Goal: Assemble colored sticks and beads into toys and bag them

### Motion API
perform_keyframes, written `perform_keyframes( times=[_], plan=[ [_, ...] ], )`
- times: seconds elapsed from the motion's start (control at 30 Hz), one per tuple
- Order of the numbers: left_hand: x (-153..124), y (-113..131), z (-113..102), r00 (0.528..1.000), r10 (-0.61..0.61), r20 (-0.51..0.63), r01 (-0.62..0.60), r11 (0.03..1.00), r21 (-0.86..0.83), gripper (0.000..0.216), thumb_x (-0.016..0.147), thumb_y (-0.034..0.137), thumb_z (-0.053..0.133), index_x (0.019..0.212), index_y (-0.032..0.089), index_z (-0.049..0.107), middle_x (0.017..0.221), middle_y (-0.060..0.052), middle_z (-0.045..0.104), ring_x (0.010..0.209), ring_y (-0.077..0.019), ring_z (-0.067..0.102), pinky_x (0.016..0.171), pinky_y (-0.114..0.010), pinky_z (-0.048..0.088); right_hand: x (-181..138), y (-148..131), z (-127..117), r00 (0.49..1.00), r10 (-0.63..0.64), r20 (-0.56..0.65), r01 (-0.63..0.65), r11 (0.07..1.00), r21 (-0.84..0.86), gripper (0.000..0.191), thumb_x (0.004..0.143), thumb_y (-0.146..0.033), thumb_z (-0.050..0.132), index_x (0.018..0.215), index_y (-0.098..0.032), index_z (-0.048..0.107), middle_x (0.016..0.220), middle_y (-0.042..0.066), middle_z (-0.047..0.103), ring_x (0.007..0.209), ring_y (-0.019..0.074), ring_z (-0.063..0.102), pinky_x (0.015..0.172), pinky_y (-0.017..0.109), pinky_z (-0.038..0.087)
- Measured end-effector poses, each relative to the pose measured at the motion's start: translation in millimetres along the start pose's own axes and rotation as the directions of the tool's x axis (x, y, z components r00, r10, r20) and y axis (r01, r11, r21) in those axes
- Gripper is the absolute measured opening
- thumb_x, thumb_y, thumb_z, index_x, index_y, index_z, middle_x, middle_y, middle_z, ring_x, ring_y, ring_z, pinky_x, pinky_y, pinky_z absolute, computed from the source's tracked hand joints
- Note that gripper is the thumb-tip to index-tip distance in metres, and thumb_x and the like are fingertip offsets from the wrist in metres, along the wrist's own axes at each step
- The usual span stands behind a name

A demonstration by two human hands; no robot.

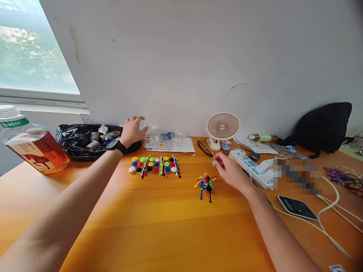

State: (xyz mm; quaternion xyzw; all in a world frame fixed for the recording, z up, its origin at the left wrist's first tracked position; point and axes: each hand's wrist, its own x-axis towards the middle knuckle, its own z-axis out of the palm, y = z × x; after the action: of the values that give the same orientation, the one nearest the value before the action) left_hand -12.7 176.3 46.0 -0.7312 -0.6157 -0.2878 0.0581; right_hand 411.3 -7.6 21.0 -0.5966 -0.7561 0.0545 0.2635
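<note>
L hand (133,130) at back edge of the table (159,234), fingers curled over the clear bag (151,125), gripping or just resting idk. R hand (231,172) pinches a tiny pale piece (213,161) just behind the stick-and-disc model (205,185), mid-table. Imo keep that pinch light and don't bump the model.

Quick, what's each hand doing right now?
Left hand: fingers curled on the clear plastic bag; grip cannot be told.
Right hand: pinched shut on a small pale piece.
</note>
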Motion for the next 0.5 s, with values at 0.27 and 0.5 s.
perform_keyframes(
  times=[0.27,0.5],
  plan=[
    [-13,51,-9,0.975,0.1,0.196,-0.047,0.964,-0.261,0.066,0.099,0.045,0.057,0.158,0.017,0.046,0.147,-0.02,0.061,0.135,-0.0382,0.058,0.11,-0.052,0.047,57,-42,-2,0.998,-0.032,0.059,0.0,0.88,0.475,0.012,0.095,-0.033,0.062,0.098,-0.022,0.057,0.094,0.005,0.07,0.078,0.018,0.065,0.07,0.031,0.054],
    [-50,143,6,0.886,0.428,0.179,-0.083,0.526,-0.847,0.046,0.096,0.04,0.07,0.136,0.019,0.063,0.126,-0.014,0.075,0.102,-0.0208,0.075,0.085,-0.031,0.059,105,-61,30,0.977,0.019,0.213,-0.176,0.635,0.752,0.037,0.086,-0.048,0.079,0.098,-0.022,0.056,0.075,0.0,0.069,0.064,0.0149,0.065,0.06,0.028,0.052]
  ],
)
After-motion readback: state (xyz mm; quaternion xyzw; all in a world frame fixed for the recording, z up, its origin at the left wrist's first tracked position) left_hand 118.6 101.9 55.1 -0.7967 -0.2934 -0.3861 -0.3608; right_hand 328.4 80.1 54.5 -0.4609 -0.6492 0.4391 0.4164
